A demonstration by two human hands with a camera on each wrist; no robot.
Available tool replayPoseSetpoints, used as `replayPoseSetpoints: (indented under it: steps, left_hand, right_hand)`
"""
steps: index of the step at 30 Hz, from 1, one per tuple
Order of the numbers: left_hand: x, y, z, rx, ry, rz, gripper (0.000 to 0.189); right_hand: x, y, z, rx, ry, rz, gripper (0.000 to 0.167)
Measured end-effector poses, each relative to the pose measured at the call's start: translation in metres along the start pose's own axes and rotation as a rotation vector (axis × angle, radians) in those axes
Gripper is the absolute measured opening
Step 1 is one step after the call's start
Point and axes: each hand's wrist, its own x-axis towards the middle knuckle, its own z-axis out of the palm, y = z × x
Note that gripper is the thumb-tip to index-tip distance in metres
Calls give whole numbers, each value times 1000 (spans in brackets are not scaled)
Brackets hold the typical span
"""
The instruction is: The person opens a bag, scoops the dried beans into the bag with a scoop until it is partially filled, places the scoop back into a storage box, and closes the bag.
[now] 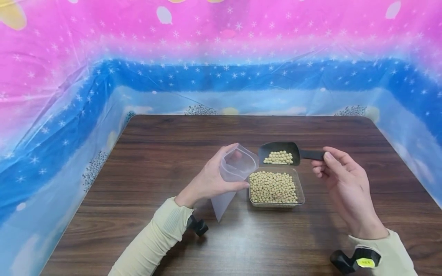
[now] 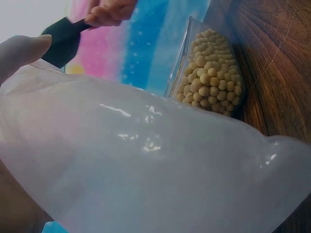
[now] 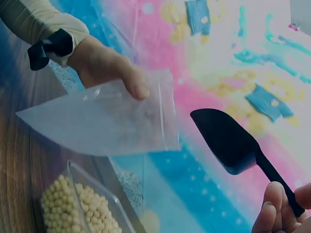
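Note:
My left hand (image 1: 215, 174) holds a translucent zip bag (image 1: 238, 163) near its top, thumb at one side, with the mouth spread wide toward the right. In the right wrist view the bag (image 3: 107, 119) tapers to a pointed lower corner. My right hand (image 1: 348, 186) pinches the handle of a black scoop (image 1: 281, 149) between thumb and fingers. Pale round soybeans (image 1: 279, 157) lie in the scoop, whose front edge is close beside the bag's mouth. Below the scoop, a clear plastic box (image 1: 301, 193) full of the same beans (image 1: 272, 186) stands on the table.
The dark wood-grain table (image 1: 145, 153) reaches back to a pink and blue snowflake cloth (image 1: 221, 76) hung around it. A black wrist camera (image 1: 198, 225) sits on the left wrist, and another (image 1: 355, 260) is on the right.

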Motion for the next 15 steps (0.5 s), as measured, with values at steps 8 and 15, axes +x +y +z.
replayPoseSetpoints:
  steps: [8, 15]
  left_hand:
    - [-1, -1, 0, 30, -5, -3, 97]
    - [1, 2, -2, 57, 7, -23, 97]
  right_hand:
    - [4, -3, 25, -43, -8, -60, 22]
    - [5, -8, 35, -131, 5, -112, 25]
